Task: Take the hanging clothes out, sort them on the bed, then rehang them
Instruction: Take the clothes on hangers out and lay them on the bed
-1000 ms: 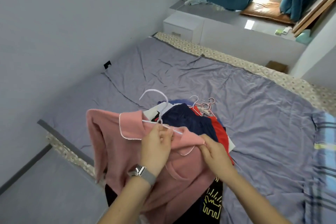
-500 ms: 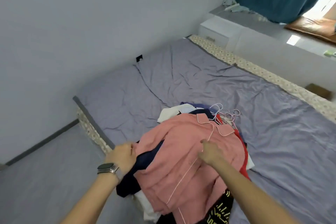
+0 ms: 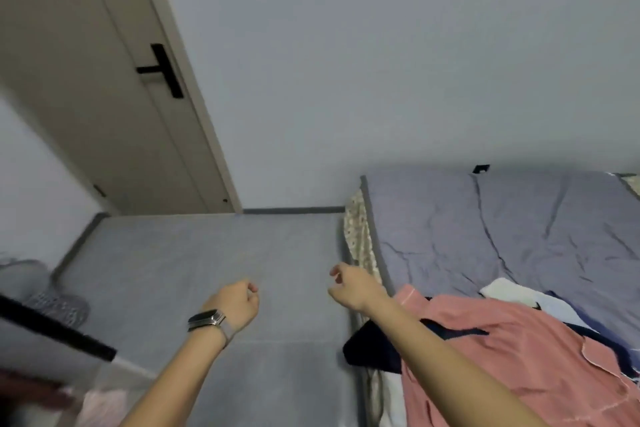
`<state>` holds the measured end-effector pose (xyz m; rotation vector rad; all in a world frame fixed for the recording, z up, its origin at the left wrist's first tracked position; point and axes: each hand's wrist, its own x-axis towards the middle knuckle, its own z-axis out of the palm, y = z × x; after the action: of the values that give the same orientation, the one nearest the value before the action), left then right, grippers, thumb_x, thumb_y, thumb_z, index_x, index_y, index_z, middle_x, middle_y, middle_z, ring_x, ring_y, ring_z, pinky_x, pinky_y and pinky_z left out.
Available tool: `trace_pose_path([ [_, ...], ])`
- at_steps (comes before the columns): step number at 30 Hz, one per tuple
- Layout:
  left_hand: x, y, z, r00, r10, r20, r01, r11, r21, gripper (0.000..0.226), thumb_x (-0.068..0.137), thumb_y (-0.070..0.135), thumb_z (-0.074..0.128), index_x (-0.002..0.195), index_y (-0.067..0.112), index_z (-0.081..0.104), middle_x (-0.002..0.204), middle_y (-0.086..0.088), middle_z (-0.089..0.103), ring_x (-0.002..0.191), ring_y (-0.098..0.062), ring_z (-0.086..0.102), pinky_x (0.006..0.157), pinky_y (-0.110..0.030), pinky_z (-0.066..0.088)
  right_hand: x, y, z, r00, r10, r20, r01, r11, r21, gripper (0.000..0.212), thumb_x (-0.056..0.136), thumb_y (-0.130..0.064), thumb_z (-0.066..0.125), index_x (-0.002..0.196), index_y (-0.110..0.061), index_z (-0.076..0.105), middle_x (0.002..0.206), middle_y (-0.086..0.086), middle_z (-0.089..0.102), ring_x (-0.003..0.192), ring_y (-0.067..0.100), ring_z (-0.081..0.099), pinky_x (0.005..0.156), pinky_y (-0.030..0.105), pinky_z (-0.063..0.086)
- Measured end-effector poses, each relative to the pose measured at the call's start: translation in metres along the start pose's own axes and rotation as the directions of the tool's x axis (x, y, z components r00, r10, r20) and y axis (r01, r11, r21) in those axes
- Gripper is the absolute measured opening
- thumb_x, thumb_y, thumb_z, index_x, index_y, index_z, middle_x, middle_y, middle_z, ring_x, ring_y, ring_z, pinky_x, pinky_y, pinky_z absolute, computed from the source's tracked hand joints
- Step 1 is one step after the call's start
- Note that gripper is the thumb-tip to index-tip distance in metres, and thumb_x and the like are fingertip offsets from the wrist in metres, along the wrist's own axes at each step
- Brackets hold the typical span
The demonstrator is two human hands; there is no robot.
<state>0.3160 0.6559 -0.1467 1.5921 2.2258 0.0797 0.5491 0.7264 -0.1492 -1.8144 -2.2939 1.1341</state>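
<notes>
A pink shirt [image 3: 512,354] lies on top of a pile of clothes at the near corner of the bed [image 3: 485,236], with a dark navy garment [image 3: 374,347] and a white one [image 3: 512,293] showing from under it. My left hand [image 3: 235,305], with a watch on the wrist, hangs over the floor with its fingers loosely curled and holds nothing. My right hand [image 3: 353,284] is off the clothes, just left of the bed's edge, fingers loosely curled and empty. No hangers are visible in this view.
A beige door [image 3: 104,97] with a black handle [image 3: 162,71] stands at the left. Grey floor [image 3: 207,253] runs between door and bed. A dark bar [image 3: 52,329] and something pale pink [image 3: 104,406] show at the lower left, blurred.
Both hands have let go of the pink shirt, which now lies on the pile. My view has swung left from the bed to the door and floor.
</notes>
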Motion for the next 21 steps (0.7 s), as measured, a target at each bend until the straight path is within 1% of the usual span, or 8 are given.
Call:
trace_pose_path([
  [3,-0.047,-0.103,-0.027,0.981,-0.183,-0.063,0.175,0.978,-0.112,0.026,0.091,0.026,0.042,0.109,0.025,0.061,0.116,-0.001,0.066,0.108,-0.023,0.06,0.087,-0.027,0.047,0.005,-0.098,0.041,0.985,-0.152,0.085,0.155,0.987,-0.031,0.044,0.087,-0.027,0.053,0.128,-0.015,0.049,0.125,0.007,0.057,0.111,0.023,0.056,0.09,0.031,0.047],
  [5,-0.088,-0.164,-0.044,0.942,-0.306,-0.135,0.279,0.942,-0.189,0.025,0.09,0.023,0.045,0.106,0.022,0.063,0.113,-0.004,0.067,0.107,-0.024,0.06,0.087,-0.028,0.047,0.003,-0.163,0.078,0.954,-0.261,0.149,0.271,0.962,-0.048,0.041,0.087,-0.027,0.053,0.126,-0.015,0.051,0.122,0.007,0.058,0.108,0.023,0.057,0.089,0.032,0.048],
  [7,-0.127,-0.214,-0.059,0.884,-0.421,-0.204,0.37,0.896,-0.245,0.024,0.089,0.022,0.048,0.106,0.021,0.064,0.111,-0.005,0.068,0.108,-0.026,0.06,0.087,-0.028,0.045,-0.004,-0.22,0.113,0.906,-0.366,0.213,0.384,0.922,-0.052,0.038,0.088,-0.025,0.053,0.125,-0.014,0.052,0.119,0.008,0.06,0.104,0.023,0.059,0.089,0.034,0.05],
  [10,-0.193,-0.283,-0.066,0.779,-0.586,-0.223,0.487,0.789,-0.373,0.023,0.088,0.02,0.049,0.105,0.021,0.064,0.107,-0.004,0.069,0.104,-0.025,0.062,0.085,-0.027,0.047,-0.028,-0.302,0.17,0.805,-0.498,0.322,0.546,0.834,-0.075,0.034,0.089,-0.02,0.051,0.122,-0.014,0.055,0.11,0.008,0.066,0.101,0.024,0.06,0.087,0.033,0.05],
  [13,-0.248,-0.334,-0.058,0.693,-0.694,-0.197,0.563,0.691,-0.453,0.024,0.089,0.02,0.048,0.11,0.02,0.061,0.106,-0.005,0.068,0.102,-0.026,0.061,0.084,-0.029,0.047,-0.056,-0.364,0.224,0.709,-0.586,0.393,0.657,0.751,-0.065,0.034,0.087,-0.016,0.053,0.12,-0.014,0.058,0.108,0.007,0.068,0.104,0.024,0.061,0.086,0.026,0.045],
  [15,-0.276,-0.356,-0.046,0.647,-0.741,-0.177,0.582,0.631,-0.513,0.024,0.09,0.02,0.048,0.111,0.021,0.059,0.106,-0.007,0.068,0.1,-0.028,0.061,0.082,-0.031,0.048,-0.071,-0.395,0.26,0.654,-0.618,0.435,0.702,0.711,-0.045,0.034,0.086,-0.016,0.053,0.12,-0.015,0.058,0.109,0.007,0.068,0.104,0.024,0.062,0.085,0.023,0.043],
  [18,-0.304,-0.382,-0.033,0.568,-0.806,-0.168,0.595,0.543,-0.593,0.024,0.089,0.021,0.051,0.111,0.021,0.059,0.105,-0.007,0.068,0.097,-0.027,0.062,0.079,-0.03,0.048,-0.087,-0.432,0.307,0.562,-0.645,0.518,0.762,0.647,-0.021,0.035,0.086,-0.019,0.054,0.121,-0.02,0.058,0.11,0.0,0.068,0.104,0.019,0.062,0.083,0.019,0.041],
  [21,-0.317,-0.409,-0.036,0.491,-0.856,-0.159,0.588,0.461,-0.665,0.025,0.087,0.029,0.049,0.107,0.019,0.06,0.098,-0.007,0.07,0.092,-0.028,0.064,0.078,-0.036,0.051,-0.092,-0.468,0.344,0.468,-0.66,0.588,0.803,0.596,0.03,0.034,0.087,-0.018,0.055,0.121,-0.021,0.057,0.106,-0.001,0.066,0.09,0.013,0.06,0.078,0.016,0.04],
])
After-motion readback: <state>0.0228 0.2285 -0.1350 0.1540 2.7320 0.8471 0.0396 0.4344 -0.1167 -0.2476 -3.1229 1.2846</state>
